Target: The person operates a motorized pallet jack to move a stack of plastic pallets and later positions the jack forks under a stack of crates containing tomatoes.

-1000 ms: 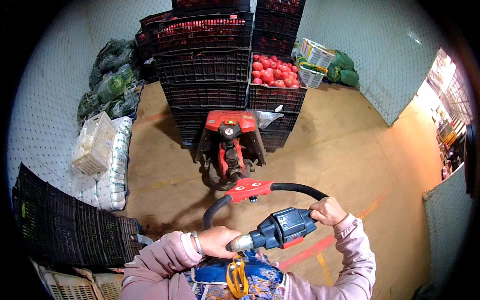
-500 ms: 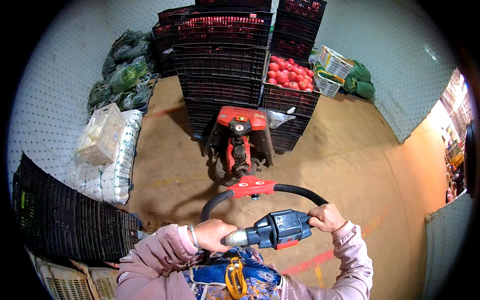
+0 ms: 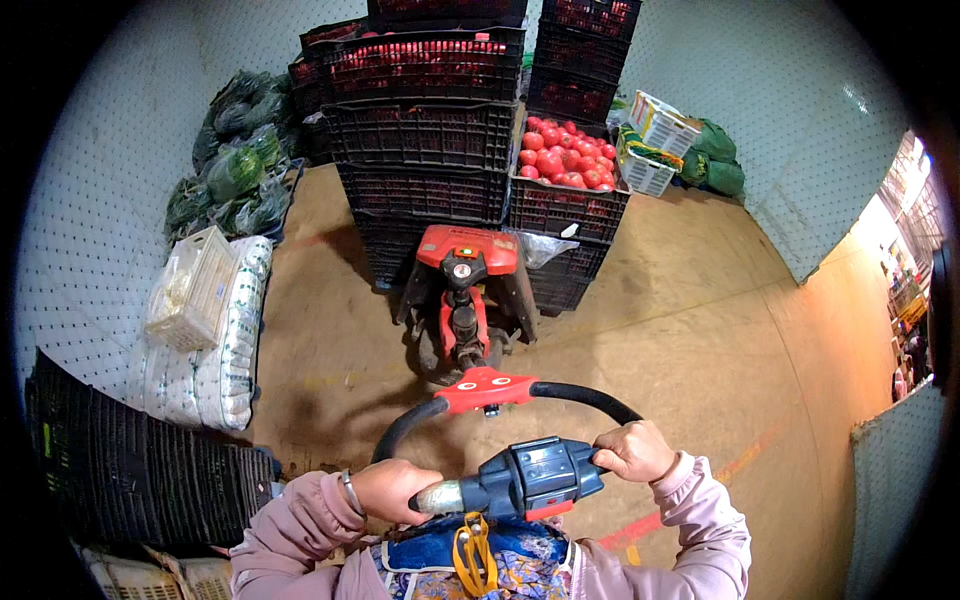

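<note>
Both my hands are closed round the looped control handle [image 3: 545,478] of a red electric pallet truck [image 3: 467,250]. My left hand [image 3: 395,490] wraps the left grip, next to a taped, light-coloured section. My right hand [image 3: 638,450] holds the right side, with its thumb lying beside the dark blue control box. Beyond the handle, the truck's red body stands against tall stacks of black crates [image 3: 420,135]. An open crate on the right stack is heaped with red tomatoes [image 3: 565,155]. The truck's forks are hidden behind its body and the crates.
Bagged green vegetables [image 3: 240,165], a white-wrapped bundle [image 3: 190,385] under a pale crate [image 3: 190,290], and nested black crates [image 3: 130,440] line the left wall. White crates [image 3: 660,125] and green sacks [image 3: 712,160] stand at the back right. A wall panel edge [image 3: 805,270] borders an opening.
The handle and both hands have shifted left and a little lower in view. The truck and crate stacks also appear farther left, and the goods along the left wall sit lower.
</note>
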Demonstrator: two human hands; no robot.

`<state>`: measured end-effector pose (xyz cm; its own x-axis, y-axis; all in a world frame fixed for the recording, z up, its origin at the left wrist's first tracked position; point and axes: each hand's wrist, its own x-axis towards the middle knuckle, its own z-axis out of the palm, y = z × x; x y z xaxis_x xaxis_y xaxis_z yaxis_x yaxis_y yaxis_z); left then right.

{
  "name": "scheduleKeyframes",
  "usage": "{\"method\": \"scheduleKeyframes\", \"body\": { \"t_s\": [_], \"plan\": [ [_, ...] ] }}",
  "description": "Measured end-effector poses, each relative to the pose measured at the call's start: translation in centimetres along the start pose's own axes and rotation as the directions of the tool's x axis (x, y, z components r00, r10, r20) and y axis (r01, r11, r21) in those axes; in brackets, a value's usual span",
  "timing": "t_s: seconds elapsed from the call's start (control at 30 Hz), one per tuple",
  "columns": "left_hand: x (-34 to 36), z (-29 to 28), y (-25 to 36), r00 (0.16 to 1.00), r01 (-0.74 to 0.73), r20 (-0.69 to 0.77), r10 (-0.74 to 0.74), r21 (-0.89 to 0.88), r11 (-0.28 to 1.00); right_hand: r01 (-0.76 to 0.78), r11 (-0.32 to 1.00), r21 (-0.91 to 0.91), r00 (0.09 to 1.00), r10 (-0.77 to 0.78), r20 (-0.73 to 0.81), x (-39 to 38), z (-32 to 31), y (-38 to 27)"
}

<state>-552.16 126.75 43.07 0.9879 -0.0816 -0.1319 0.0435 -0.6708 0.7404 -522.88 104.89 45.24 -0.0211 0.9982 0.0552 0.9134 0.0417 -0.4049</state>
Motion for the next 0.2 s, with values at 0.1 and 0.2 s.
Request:
{"method": "scheduleKeyframes", "body": {
  "t_s": [0.1, 0.2],
  "plan": [
    [-0.12, -0.20, -0.51, 1.000, -0.029, 0.005, 0.029, 0.027, 0.999, 0.017, 1.000, -0.018, 1.000, -0.017, -0.012, 0.11, 0.23, 0.30],
    [-0.13, -0.35, -0.99, 0.997, -0.078, 0.016, 0.078, 0.047, 0.996, 0.015, 1.000, -0.021, 1.000, -0.016, -0.015, 0.28, 0.01, 0.24]
  ]
}}
